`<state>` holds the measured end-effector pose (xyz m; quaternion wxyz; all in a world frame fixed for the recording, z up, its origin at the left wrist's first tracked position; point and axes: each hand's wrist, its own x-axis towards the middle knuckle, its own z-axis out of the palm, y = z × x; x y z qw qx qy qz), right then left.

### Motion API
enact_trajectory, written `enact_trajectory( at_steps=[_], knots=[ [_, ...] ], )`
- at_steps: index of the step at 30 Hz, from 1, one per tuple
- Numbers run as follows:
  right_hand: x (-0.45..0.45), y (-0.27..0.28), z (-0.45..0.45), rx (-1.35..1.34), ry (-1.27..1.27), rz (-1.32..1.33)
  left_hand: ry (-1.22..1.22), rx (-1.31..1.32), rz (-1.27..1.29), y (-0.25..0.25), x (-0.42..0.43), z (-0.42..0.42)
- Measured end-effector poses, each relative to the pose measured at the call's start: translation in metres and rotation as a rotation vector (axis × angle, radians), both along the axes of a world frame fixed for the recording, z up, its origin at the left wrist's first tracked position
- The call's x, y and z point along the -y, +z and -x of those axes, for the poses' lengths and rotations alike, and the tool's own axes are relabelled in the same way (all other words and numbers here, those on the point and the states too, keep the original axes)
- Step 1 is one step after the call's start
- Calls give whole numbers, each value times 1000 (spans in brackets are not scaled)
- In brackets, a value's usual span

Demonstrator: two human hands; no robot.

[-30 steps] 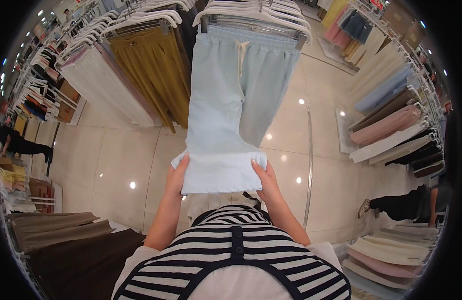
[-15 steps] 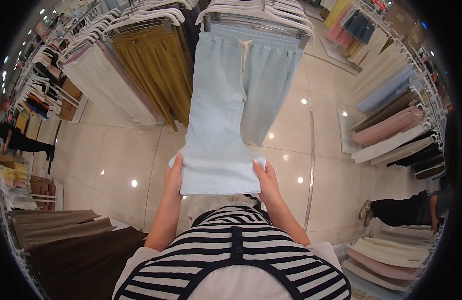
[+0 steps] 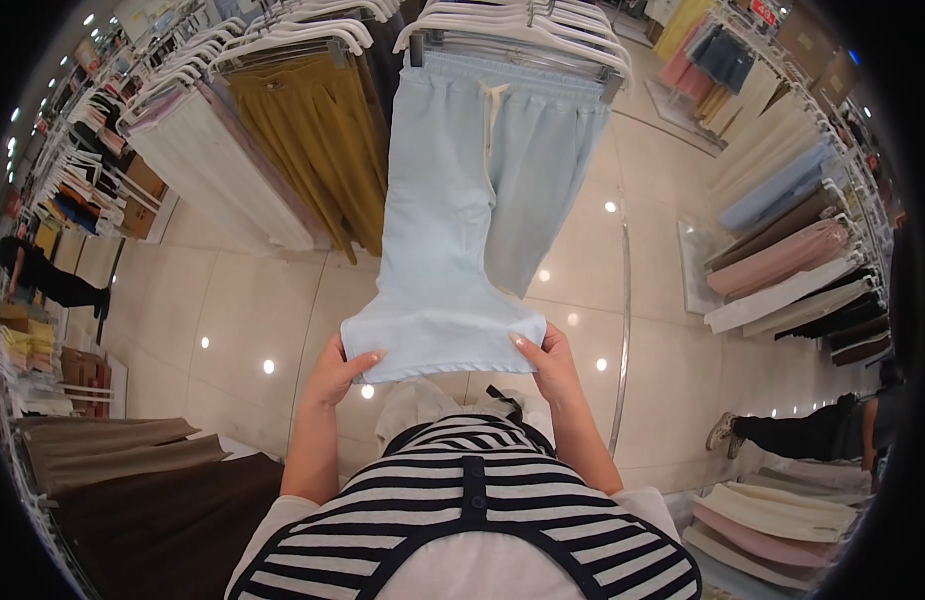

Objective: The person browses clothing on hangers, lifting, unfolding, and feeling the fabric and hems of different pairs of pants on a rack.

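Light blue trousers [image 3: 437,190] with a drawstring waist hang from a white hanger [image 3: 522,48] at the top of the view. One leg is pulled toward me and its hem spread wide. My left hand [image 3: 340,370] is closed on the left side of that hem, thumb on top of the cloth. At the hem's right side, my right hand [image 3: 548,362] pinches the fabric, also thumb up. The fingers beneath the cloth are partly hidden. The other leg hangs loose, held by neither hand.
Mustard trousers [image 3: 302,140] and white trousers [image 3: 212,160] hang at the left. Brown garments [image 3: 162,510] lie at lower left. A rack with pink trousers [image 3: 782,255] stands at right. One person [image 3: 797,428] stands at the right, another [image 3: 47,280] at far left.
My hands have moved slightly apart, stretching the hem wider. The hem edge has shifted slightly up and now curves. My left thumb has come further over the cloth.
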<state>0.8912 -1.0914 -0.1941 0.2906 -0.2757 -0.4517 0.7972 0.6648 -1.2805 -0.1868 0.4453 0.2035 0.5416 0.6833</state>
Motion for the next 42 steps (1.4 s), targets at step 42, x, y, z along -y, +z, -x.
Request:
enact_trajectory(
  at_steps=[42],
  knots=[
    [-45, 49, -30, 328, 480, -159, -404, -199, 263, 38, 2, 29]
  ],
)
